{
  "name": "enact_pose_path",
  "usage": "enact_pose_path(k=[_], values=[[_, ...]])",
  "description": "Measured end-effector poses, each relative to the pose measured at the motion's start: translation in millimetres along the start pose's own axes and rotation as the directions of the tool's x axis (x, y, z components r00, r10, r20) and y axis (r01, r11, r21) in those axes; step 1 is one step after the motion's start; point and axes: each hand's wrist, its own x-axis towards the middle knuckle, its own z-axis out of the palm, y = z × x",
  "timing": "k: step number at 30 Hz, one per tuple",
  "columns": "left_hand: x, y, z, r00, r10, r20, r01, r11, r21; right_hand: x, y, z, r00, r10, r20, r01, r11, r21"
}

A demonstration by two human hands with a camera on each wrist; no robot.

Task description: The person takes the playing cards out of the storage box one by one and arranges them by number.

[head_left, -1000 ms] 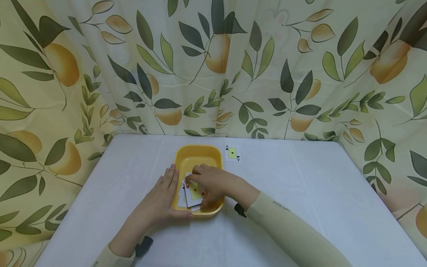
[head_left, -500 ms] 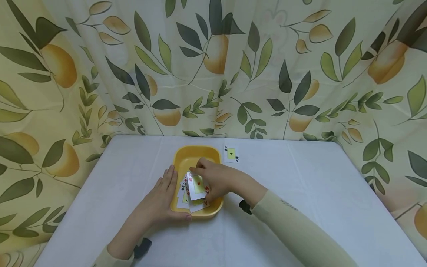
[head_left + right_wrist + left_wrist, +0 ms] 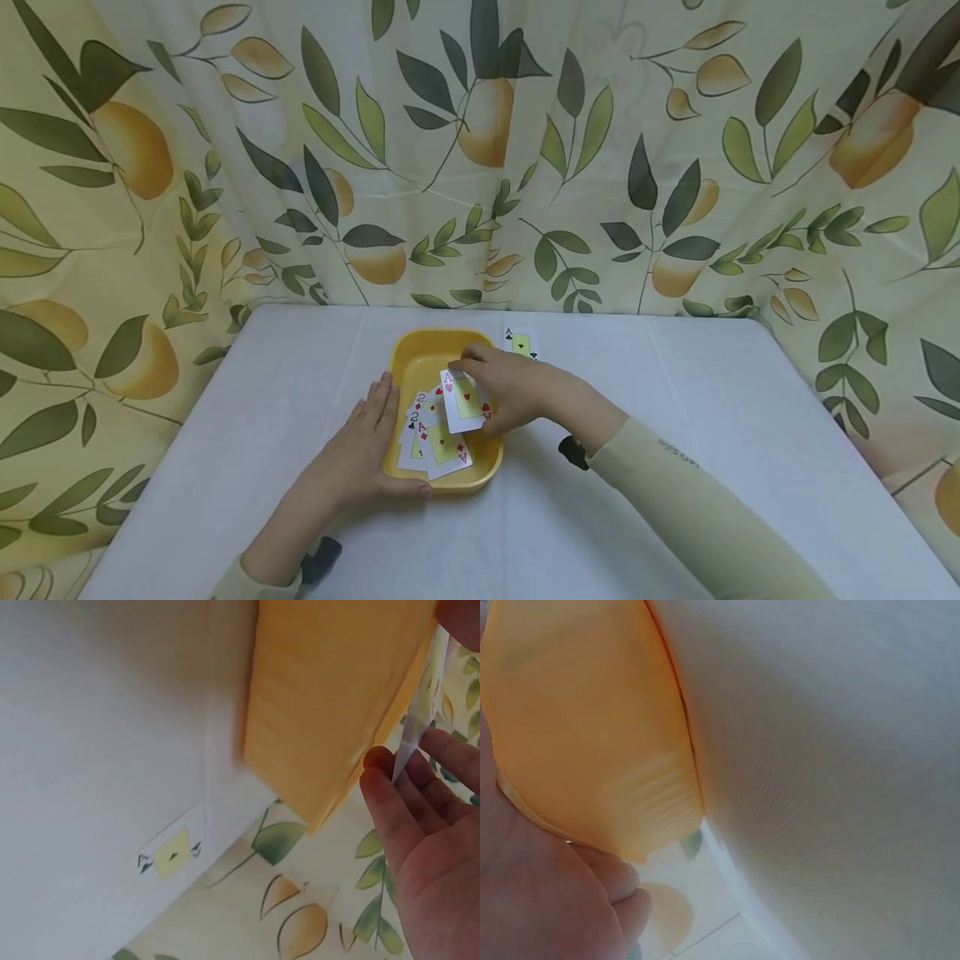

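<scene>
A yellow tray (image 3: 420, 354) stands on the white table with several playing cards (image 3: 444, 452) overlapping inside, among them a red ace and twos. My left hand (image 3: 352, 454) lies along the tray's left side, fingers straight, thumb stretched along the front rim; the left wrist view shows the palm against the outer wall (image 3: 592, 727). Between thumb and fingers, my right hand (image 3: 521, 387) pinches an ace of hearts (image 3: 465, 402) over the tray's right half. Seen edge-on in the right wrist view, that card (image 3: 422, 709) is tilted and raised near the rim.
An ace of clubs (image 3: 519, 341) lies face up on the table just right of the tray's far end, partly covered by my right hand in the head view. The white tabletop (image 3: 675, 400) extends to both sides. A fruit-patterned curtain (image 3: 465, 250) hangs behind its far edge.
My right hand has lifted the ace of hearts off the other cards and carried it to the right, uncovering a red ace and a two beneath. My left hand stays at the tray.
</scene>
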Motion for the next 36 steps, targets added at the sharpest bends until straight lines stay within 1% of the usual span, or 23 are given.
enact_pose_path(k=[6, 14, 23, 29, 36], values=[[-0.1, 1.6, -0.6, 1.000, -0.003, -0.005, 0.003, 1.000, 0.008, -9.3, 13.6, -7.5, 0.999, 0.048, -0.015, -0.048, 0.999, 0.006], [-1.0, 1.3, -0.7, 1.000, -0.002, -0.009, 0.002, 1.000, 0.005, -20.6, 27.9, -16.5, 0.996, 0.056, -0.064, -0.054, 0.998, 0.031], [-1.0, 2.9, 0.4, 1.000, -0.020, -0.002, 0.020, 1.000, -0.006, -30.5, 49.2, -17.9, 0.987, 0.134, -0.086, -0.130, 0.990, 0.057], [-1.8, 3.1, 0.7, 1.000, -0.016, -0.005, 0.016, 1.000, 0.006, -35.7, 67.3, -17.6, 0.978, 0.186, -0.091, -0.182, 0.982, 0.043], [-1.5, 4.5, -1.2, 1.000, -0.011, -0.003, 0.011, 1.000, -0.002, -40.4, 91.1, -17.6, 0.968, 0.229, -0.103, -0.228, 0.973, 0.025]])
